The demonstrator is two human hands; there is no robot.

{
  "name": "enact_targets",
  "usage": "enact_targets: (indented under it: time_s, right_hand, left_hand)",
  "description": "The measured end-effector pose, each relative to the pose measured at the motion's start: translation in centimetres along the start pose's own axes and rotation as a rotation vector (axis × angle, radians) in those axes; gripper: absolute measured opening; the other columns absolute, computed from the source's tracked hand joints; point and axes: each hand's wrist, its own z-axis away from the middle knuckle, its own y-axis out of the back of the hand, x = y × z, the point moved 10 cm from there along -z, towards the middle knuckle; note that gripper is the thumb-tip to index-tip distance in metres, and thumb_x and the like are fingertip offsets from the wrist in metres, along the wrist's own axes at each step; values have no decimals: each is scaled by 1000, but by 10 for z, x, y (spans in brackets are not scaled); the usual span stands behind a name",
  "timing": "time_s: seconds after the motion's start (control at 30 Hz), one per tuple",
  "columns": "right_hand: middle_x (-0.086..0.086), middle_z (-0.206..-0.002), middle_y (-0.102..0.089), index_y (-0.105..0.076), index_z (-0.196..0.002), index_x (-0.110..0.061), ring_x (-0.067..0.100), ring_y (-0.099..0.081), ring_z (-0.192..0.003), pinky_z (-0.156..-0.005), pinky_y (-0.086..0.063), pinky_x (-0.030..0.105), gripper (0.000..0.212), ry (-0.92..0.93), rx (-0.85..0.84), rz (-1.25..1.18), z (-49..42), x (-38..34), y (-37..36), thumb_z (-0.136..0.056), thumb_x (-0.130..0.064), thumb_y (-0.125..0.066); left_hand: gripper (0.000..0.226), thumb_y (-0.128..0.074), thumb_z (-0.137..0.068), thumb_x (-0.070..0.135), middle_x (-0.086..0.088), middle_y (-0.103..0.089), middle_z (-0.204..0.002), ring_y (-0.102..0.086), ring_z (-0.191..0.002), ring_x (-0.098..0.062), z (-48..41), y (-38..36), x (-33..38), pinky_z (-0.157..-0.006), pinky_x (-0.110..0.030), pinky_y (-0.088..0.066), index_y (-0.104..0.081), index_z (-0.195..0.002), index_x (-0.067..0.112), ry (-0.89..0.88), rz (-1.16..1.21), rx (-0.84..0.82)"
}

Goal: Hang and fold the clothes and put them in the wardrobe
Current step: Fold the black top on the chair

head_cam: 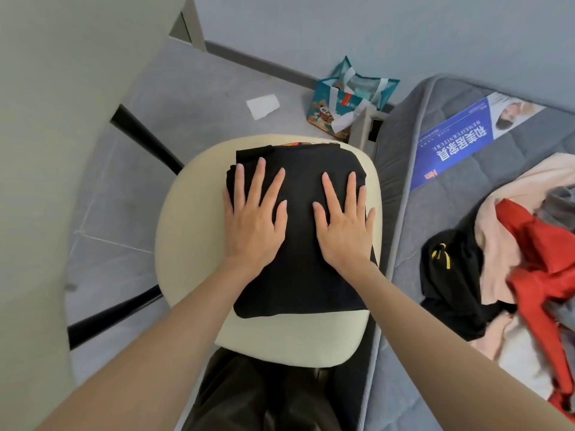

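A folded black garment lies on a cream chair seat in the middle of the view. My left hand presses flat on its left half, fingers straight and spread. My right hand presses flat on its right half in the same way. A strip of orange print shows at the garment's far edge. A heap of unfolded clothes lies on the mattress at the right: a red garment, a black one with yellow marks, and pale pink fabric.
A grey mattress with a blue printed label runs along the right. A teal shopping bag stands on the grey floor beyond the chair, with a white paper scrap near it. A pale panel fills the left side.
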Motion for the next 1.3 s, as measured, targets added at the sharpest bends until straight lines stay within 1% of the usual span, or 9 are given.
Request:
enact_targets:
  time_s: [0.17,0.27,0.4,0.57,0.67,0.77,0.97,1.1,1.3]
  right_hand:
    - [-2,-160,18,7,-146,-52,31,5,-148,-119,-9,50,57,-28,-33,-120,-9,8,-10,-97,-58,-22]
    - [0,-159,21,9,-147,-49,31,4,-148,-120,-11,48,60,-2,-80,-145,-7,6,-5,-98,-57,-25]
    - [4,-160,11,11,-143,-55,39,-26,-135,-108,-29,47,63,-69,-68,-165,16,15,8,-96,-61,-30]
    - [11,-144,-22,5,-137,-67,39,-35,-125,-105,-32,47,69,-282,-45,-329,47,39,0,-87,-69,-42]
    - [11,-129,-32,6,-137,-67,32,-49,-109,-97,-44,42,75,-220,-12,-323,38,39,3,-83,-72,-45]
    - [10,-124,-34,7,-138,-65,15,-49,-82,-82,-44,30,78,-138,-9,-314,32,35,4,-82,-72,-46]
    - [8,-113,-46,1,-143,-60,7,-44,-71,-76,-39,29,78,-132,-46,-332,43,31,7,-83,-70,-49]
    - [3,-120,-48,-10,-146,-55,17,-50,-104,-86,-33,26,78,-81,-50,-396,75,21,27,-82,-65,-55]
    - [-3,-115,-49,-14,-143,-58,12,-49,-104,-86,-35,25,77,47,10,-424,146,0,89,-81,-65,-58]
  left_hand:
    - [60,-32,-96,45,-16,0,-159,-14,-142,-43,-2,-13,-12,-112,-53,-26,-15,-152,33,114,31,26]
    - [61,-35,-97,48,-24,-3,-157,-13,-144,-37,4,-8,-29,-114,-47,-27,-12,-151,36,251,285,6]
    - [63,-33,-92,58,-16,-15,-156,-22,-142,-32,33,2,-31,-111,-46,-30,-3,-147,50,294,443,-5]
    - [82,-46,-74,77,-10,-34,-125,-50,-107,-28,63,-13,-31,-87,-34,-42,7,-136,67,444,577,-115]
    - [86,-45,-73,78,-6,-39,-101,-51,-76,-20,55,-11,-33,-76,-30,-47,9,-139,62,345,521,-80]
    - [86,-43,-73,79,-5,-38,-94,-47,-65,-16,50,-16,-36,-67,-25,-42,7,-140,61,300,513,-76]
    - [83,-56,-75,72,-1,-40,-106,-52,-78,-14,58,-12,-42,-75,-24,-39,-2,-138,66,344,671,-108]
    - [80,-56,-74,73,4,-39,-113,-50,-92,-12,98,8,-45,-80,-21,-35,-6,-136,67,419,737,-114]
    - [79,-55,-78,70,6,-39,-122,-45,-102,-9,168,77,-26,-89,-27,-37,-7,-140,61,430,763,-25]
